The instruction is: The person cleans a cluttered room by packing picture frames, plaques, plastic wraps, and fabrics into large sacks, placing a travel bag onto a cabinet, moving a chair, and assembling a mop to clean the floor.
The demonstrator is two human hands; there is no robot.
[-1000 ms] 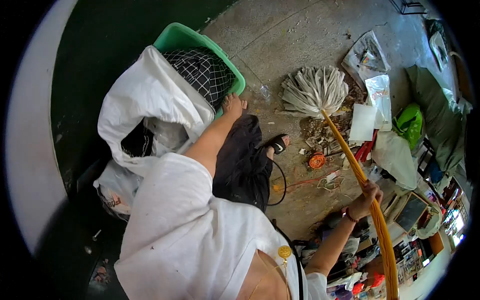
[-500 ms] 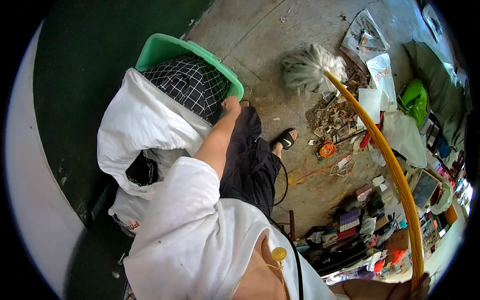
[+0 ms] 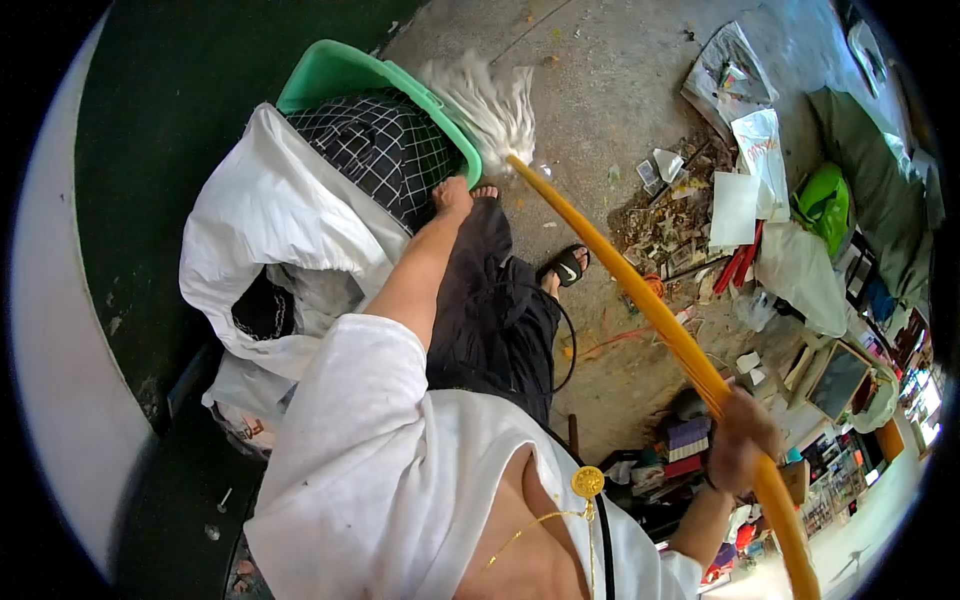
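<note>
My right hand (image 3: pixel 745 440), slightly blurred, is wrapped round the yellow handle of a mop (image 3: pixel 640 290). The mop's pale strands (image 3: pixel 490 105) lie on the floor, spread against the far side of a green plastic bin (image 3: pixel 400 75). With closed fingers, my left hand (image 3: pixel 453 195) grips the bin at the near corner of its rim. The bin is tilted, and a black-and-white checked cloth item (image 3: pixel 375 150) fills its mouth. Beside my left arm is a large white bag (image 3: pixel 240 210) with an open hole showing something dark inside.
A heap of litter (image 3: pixel 660 215) lies on the concrete floor, with a white sheet (image 3: pixel 735 208) and plastic bags around it. A green bag (image 3: pixel 825 195) sits farther right. Boxes and clutter (image 3: pixel 690 440) crowd the lower right. My sandalled foot (image 3: pixel 568 265) stands near the bin.
The mop head has swept left from the litter heap to beside the bin. My right hand has moved up and inward with the handle. My left hand stays at the bin's rim.
</note>
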